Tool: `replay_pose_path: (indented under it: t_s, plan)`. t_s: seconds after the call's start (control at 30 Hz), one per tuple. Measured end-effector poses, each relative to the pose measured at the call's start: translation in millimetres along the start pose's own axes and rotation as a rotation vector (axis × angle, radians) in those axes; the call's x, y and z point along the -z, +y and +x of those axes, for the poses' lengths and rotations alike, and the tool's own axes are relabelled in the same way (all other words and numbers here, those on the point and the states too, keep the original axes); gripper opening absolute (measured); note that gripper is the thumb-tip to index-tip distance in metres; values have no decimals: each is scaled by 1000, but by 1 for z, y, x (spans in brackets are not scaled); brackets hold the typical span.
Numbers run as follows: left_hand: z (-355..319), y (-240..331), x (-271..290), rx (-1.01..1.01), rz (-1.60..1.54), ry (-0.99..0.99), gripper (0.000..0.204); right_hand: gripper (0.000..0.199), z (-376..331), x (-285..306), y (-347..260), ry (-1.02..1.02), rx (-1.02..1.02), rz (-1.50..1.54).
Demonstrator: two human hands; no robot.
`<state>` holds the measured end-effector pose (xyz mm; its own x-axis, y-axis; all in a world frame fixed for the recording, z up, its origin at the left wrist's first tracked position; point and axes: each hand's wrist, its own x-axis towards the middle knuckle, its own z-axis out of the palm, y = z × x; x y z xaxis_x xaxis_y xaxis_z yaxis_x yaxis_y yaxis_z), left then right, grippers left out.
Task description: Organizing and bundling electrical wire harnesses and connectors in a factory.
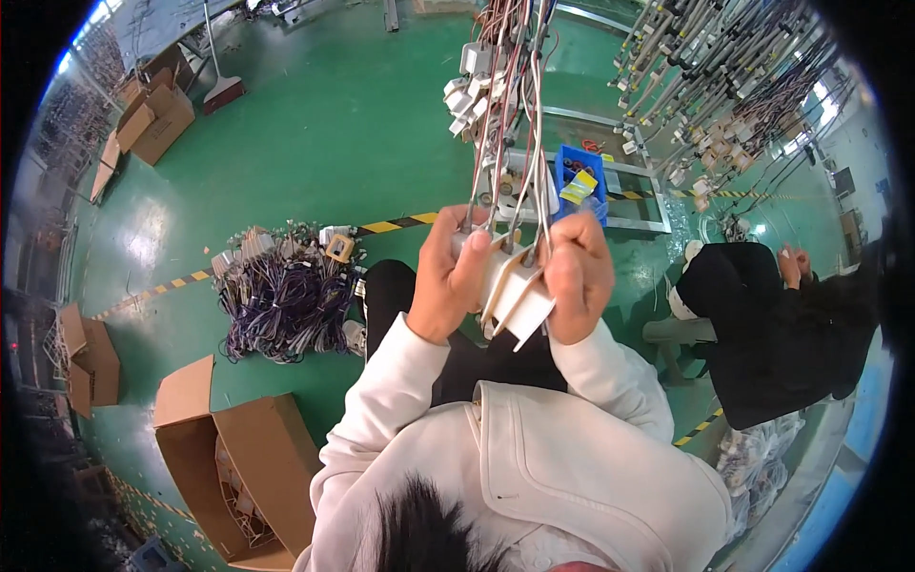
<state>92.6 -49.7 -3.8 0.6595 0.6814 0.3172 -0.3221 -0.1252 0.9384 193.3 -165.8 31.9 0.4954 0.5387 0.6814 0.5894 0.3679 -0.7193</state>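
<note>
In front of my chest, both hands are closed around a row of white plastic connector housings [519, 294] with thin flanges. My left hand [452, 275] grips the left end, thumb on top near the wires. My right hand [579, 275] pinches the right end, its fingers curled over the wire side. Grey, white and reddish cables [534, 114] run up from the housings toward the top of the view. Behind them hangs a cluster of similar white housings [467, 95]. My fingers hide parts of the held pieces.
Just beyond my right hand, a blue bin [598, 212] holds small parts and a yellow packet. A pile of dark cable harnesses [286, 303] lies left. An open cardboard box [262, 458] stands lower left. Many cables [724, 67] hang upper right. A person in black [762, 334] sits right.
</note>
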Motion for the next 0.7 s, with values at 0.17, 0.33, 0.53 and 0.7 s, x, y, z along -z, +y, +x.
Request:
replay_pose_path:
  t_s: [0.17,0.33,0.53,0.7]
  plan:
    - [-3,12,3,96,108,11,37,24,4,6,5,-95,19,-47]
    - [-1,8,1,19,40,100,38,23,4,7,5,-95,41,-35]
    - [-8,6,-1,11,155,152,41,24,-1,-12,12,92,-38,51]
    - [-10,10,-9,-154,385,174,45,24,0,-13,4,95,-109,-64]
